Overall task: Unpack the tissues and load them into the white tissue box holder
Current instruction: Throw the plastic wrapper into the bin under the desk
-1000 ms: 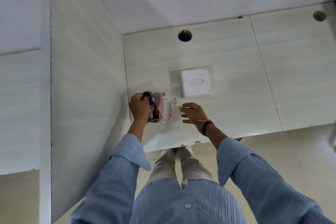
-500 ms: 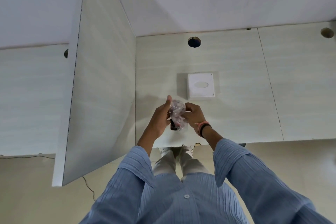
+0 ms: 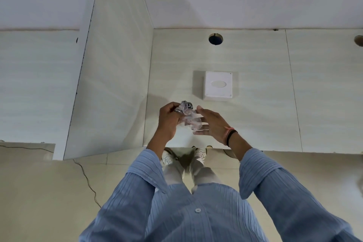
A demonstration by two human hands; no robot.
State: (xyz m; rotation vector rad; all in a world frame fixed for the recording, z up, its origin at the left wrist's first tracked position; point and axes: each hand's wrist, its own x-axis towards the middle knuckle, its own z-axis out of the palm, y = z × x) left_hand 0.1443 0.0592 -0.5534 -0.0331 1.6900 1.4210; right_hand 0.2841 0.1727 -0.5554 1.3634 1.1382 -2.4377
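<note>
A white tissue box holder [image 3: 218, 85] with an oval slot in its top sits shut on the pale desk [image 3: 265, 94]. In front of it, above the desk's near edge, I hold a crumpled clear plastic tissue wrapper [image 3: 188, 117] between both hands. My left hand [image 3: 168, 121] grips its left side with curled fingers. My right hand [image 3: 209, 123] presses against its right side with fingers stretched out flat. No loose tissues are visible.
A tall partition panel [image 3: 110, 84] stands along the desk's left side. A round cable hole [image 3: 215, 38] lies at the desk's back, another [image 3: 359, 40] at far right. A thin cable [image 3: 86, 180] runs over the floor at lower left.
The wrapper, spread flat on the desk a second ago, is now scrunched into a ball between my hands. My right hand's fingers have straightened out against it.
</note>
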